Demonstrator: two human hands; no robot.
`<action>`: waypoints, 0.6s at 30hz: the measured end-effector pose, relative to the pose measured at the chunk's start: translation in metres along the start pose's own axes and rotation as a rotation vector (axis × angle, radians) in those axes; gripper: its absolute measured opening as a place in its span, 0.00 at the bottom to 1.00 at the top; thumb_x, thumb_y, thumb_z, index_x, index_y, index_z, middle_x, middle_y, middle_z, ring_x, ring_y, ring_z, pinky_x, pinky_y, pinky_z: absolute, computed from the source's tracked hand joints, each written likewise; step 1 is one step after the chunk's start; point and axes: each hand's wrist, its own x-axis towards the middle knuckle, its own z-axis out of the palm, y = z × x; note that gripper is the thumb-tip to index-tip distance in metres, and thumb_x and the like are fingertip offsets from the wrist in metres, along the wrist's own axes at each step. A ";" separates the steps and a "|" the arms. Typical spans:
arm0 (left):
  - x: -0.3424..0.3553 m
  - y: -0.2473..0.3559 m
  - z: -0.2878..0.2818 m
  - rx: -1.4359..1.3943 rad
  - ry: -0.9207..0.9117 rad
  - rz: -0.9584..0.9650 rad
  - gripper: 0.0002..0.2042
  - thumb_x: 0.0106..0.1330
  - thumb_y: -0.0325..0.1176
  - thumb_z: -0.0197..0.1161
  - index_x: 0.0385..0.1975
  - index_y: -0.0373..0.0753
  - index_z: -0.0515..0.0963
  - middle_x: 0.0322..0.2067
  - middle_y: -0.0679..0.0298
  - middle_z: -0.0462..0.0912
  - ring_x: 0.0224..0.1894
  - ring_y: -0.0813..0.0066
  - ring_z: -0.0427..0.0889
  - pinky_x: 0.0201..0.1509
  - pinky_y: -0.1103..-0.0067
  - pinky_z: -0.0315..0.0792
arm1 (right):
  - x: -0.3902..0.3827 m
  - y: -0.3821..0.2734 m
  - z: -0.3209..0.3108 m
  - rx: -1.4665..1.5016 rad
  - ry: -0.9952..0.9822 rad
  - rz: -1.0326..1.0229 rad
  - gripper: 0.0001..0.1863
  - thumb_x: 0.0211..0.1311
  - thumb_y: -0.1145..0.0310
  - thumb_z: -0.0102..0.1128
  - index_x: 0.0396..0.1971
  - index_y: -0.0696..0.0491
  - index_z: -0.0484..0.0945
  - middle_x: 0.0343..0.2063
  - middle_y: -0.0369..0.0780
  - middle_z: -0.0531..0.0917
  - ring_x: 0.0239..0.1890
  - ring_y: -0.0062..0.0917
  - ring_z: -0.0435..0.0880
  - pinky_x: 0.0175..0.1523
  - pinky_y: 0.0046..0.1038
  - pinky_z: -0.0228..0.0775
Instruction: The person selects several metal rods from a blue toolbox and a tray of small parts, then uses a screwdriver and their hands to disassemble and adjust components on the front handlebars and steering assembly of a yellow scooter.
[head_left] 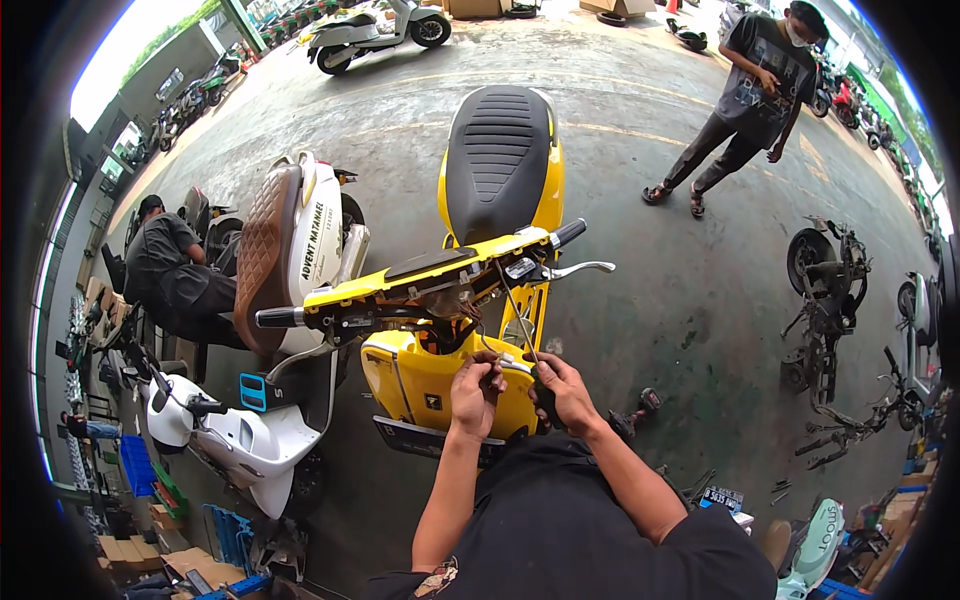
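A yellow scooter [543,205] stands in front of me with its handlebar cover opened and wiring [462,303] exposed. Over its yellow front panel [405,372], my left hand [474,392] is closed in a pinch near thin wires; what it grips is too small to make out. Beside it my right hand [566,393] is closed round a black, handle-like thing [544,398], partly hidden by the fingers. A thin dark rod or cable [519,318] runs from there up to the handlebar. The brake lever [580,270] sticks out to the right.
A white scooter with a brown seat [268,250] stands close on the left, a person [170,265] low beside it. Another person [765,85] stands at the far right. A cordless power tool [637,410] and a stripped frame [832,290] lie to the right.
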 end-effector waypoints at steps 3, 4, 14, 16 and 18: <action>0.001 0.000 -0.001 0.033 -0.014 0.007 0.07 0.67 0.24 0.49 0.40 0.33 0.72 0.29 0.63 0.75 0.27 0.78 0.72 0.34 0.80 0.71 | -0.009 -0.017 0.002 0.318 -0.136 0.156 0.24 0.75 0.49 0.39 0.59 0.49 0.66 0.22 0.37 0.71 0.14 0.19 0.68 0.16 0.20 0.60; 0.001 -0.001 0.001 0.050 -0.023 0.008 0.07 0.68 0.25 0.49 0.40 0.33 0.73 0.29 0.63 0.75 0.28 0.78 0.73 0.34 0.80 0.71 | -0.008 -0.015 -0.003 0.318 -0.135 0.154 0.24 0.75 0.49 0.39 0.59 0.49 0.66 0.22 0.37 0.71 0.14 0.19 0.68 0.16 0.20 0.60; 0.007 -0.017 0.013 0.224 -0.052 0.024 0.11 0.70 0.29 0.53 0.46 0.31 0.76 0.33 0.64 0.80 0.26 0.83 0.72 0.34 0.83 0.70 | -0.009 -0.034 0.011 -1.020 0.266 -0.262 0.24 0.70 0.56 0.51 0.56 0.60 0.70 0.26 0.51 0.81 0.24 0.31 0.82 0.35 0.34 0.75; 0.010 -0.018 0.028 0.394 -0.156 0.063 0.12 0.70 0.32 0.57 0.47 0.31 0.78 0.32 0.66 0.81 0.25 0.88 0.71 0.31 0.87 0.69 | -0.009 -0.035 0.006 -0.822 0.235 -0.230 0.24 0.70 0.56 0.51 0.56 0.59 0.70 0.28 0.50 0.82 0.27 0.30 0.83 0.36 0.33 0.76; 0.014 -0.016 0.037 0.426 -0.107 0.080 0.13 0.69 0.34 0.61 0.46 0.31 0.79 0.31 0.68 0.82 0.25 0.91 0.70 0.30 0.88 0.68 | -0.011 -0.043 -0.001 -0.626 0.194 -0.193 0.24 0.70 0.57 0.52 0.56 0.58 0.70 0.30 0.49 0.83 0.29 0.29 0.84 0.36 0.33 0.77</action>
